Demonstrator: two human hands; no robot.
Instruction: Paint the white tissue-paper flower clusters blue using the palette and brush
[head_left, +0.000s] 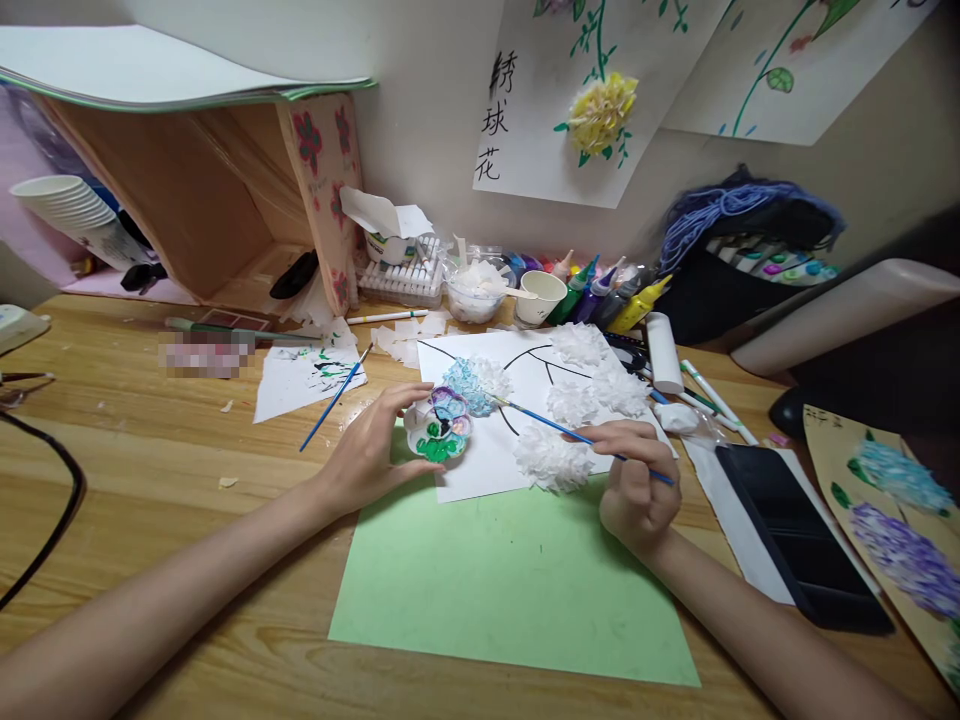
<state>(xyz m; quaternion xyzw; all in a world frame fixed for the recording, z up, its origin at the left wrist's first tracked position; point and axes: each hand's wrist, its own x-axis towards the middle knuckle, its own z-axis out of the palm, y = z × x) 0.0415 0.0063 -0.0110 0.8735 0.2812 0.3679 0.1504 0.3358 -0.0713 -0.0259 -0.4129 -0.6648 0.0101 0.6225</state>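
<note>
My left hand (379, 445) grips a small round paint palette (439, 425) by its edge, thumb below and fingers above. Green, purple, blue and black paint lie in its wells. Between the fingers of my right hand (637, 480) is a blue paintbrush (551, 422), its tip at a fluffy flower (472, 385) that is partly light blue and partly white. This flower sits on a white sheet (480, 470) with black drawn branches. Several white flowers (553, 458) of the same kind are on the sheet. Under it lies a green sheet (517, 590).
Left of the palette lie another paintbrush (336, 398) and a paint-smeared paper scrap (300, 380). Behind stand a paper cup (540, 298), a bowl of white scraps (476, 295) and paint bottles (637, 305). A black phone-like slab (799, 540) and a painted flower sheet (892, 530) are at right.
</note>
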